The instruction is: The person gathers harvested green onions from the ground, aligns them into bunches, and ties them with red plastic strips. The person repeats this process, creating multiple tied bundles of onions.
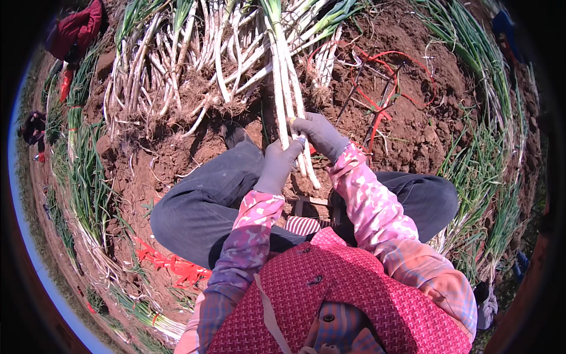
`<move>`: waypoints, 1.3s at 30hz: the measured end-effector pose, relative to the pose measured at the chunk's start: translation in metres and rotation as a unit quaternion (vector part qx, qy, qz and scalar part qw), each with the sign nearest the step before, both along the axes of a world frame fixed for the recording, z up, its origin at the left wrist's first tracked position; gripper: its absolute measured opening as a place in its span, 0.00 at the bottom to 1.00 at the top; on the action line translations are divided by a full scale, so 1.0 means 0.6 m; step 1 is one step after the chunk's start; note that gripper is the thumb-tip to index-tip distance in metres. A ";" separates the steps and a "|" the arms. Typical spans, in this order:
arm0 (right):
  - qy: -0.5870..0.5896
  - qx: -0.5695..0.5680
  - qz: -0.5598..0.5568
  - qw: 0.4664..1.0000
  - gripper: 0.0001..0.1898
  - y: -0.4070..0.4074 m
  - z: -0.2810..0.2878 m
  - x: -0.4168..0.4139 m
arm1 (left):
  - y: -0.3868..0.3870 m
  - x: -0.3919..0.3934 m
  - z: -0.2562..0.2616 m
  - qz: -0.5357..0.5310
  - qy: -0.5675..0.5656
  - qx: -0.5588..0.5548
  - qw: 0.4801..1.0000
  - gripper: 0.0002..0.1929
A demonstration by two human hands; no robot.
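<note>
Several long green onions (pixel 283 79), white stalks with green tops pointing away from me, lie between my gloved hands above the soil. My left hand (pixel 281 161) is closed round the lower stalks from the left side. From the right, my right hand (pixel 319 135) grips the same stalks a little higher up, its fingertips near the left thumb. The stalk ends hang below both hands, between my knees. Beyond them spreads a large pile of green onions (pixel 177 62) with brown, soil-covered roots.
Red plastic ties (pixel 400 55) loop over a thin metal frame at the right. More red strips (pixel 172 263) lie on the soil at the lower left. Rows of green onions (pixel 88 177) run along both sides. A person in red (pixel 79 31) is at the upper left.
</note>
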State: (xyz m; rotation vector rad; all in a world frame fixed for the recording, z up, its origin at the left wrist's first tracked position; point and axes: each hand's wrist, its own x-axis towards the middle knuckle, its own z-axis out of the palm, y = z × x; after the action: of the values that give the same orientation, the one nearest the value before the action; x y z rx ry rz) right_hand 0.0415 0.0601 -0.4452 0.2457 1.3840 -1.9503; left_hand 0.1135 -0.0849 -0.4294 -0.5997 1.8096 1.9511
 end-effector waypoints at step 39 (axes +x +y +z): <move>0.003 -0.135 -0.244 0.960 0.12 -0.006 -0.018 -0.160 | -0.109 -0.270 0.000 -0.088 -0.154 0.114 0.977 0.26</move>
State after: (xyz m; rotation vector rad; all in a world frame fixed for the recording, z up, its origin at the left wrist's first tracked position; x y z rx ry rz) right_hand -0.0542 0.0566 -0.4560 0.4871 1.1107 -2.5175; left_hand -0.0488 -0.1505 -0.4294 -0.6038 1.3788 1.7996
